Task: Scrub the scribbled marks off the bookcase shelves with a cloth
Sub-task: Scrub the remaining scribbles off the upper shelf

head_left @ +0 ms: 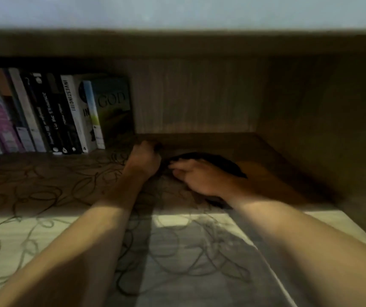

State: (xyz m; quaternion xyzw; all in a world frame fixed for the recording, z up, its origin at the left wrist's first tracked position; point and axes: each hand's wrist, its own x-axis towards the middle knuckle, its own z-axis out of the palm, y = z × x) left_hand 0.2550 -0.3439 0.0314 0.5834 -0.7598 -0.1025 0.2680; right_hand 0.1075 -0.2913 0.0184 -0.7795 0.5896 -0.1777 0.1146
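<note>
Now I'm pressing my right hand (pixel 199 177), fingers spread flat, on the dark cloth (pixel 219 162) at frame centre to scrub scribbled marks (pixel 44 191); my left hand (pixel 144 159) is curling shut, bracing on the shelf (pixel 266 156)

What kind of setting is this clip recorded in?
Probably a home room, seen from inside a wooden bookcase compartment. A row of books stands at the left, looping scribbled marks cover the shelf, and the right hand presses a dark cloth.
</note>
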